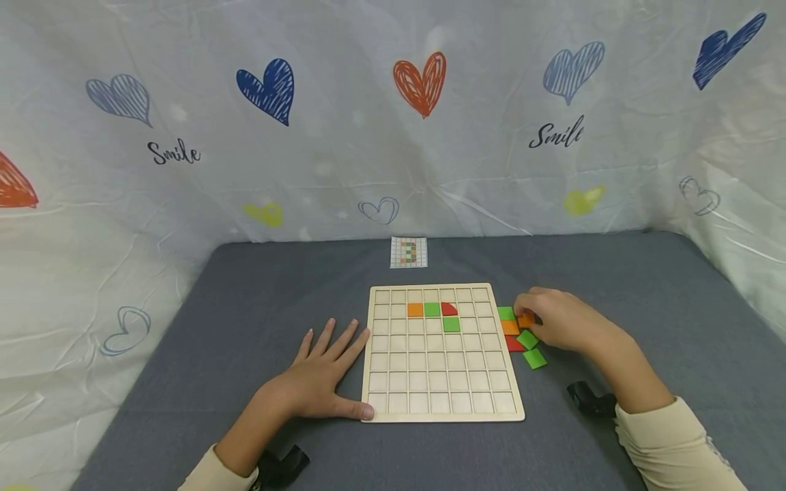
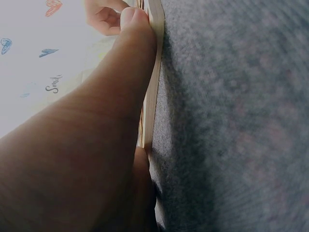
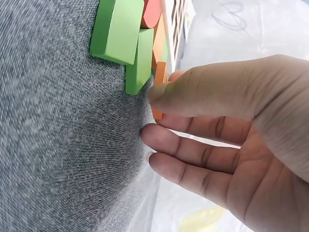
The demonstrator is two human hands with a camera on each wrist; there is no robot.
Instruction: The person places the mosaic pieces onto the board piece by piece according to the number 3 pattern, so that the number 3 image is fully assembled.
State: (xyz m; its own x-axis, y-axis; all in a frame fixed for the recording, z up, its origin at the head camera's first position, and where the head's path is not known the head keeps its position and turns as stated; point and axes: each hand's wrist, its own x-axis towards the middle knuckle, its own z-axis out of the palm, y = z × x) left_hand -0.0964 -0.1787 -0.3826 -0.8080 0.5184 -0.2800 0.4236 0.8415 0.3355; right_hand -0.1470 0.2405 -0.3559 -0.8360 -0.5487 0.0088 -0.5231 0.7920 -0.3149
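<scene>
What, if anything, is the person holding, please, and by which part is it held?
The right hand pinches an orange tile, thumb across its middle; the far contact is hidden. The left hand grips nothing; its thumb rests on the board.

We see a pale wood-toned board (image 1: 428, 383) patterned with a square grid, its tiles (image 1: 432, 309) orange, green and red. We find the table (image 1: 264, 293) plain grey-blue, the sleeves (image 1: 672, 443) cream, and the backdrop (image 1: 344, 150) white, printed with blue, orange-red and yellow hearts (image 1: 271, 92) and black lettering (image 1: 174, 153).

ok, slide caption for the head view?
Left hand touches the board; right hand pinches an orange tile beside it.
</scene>
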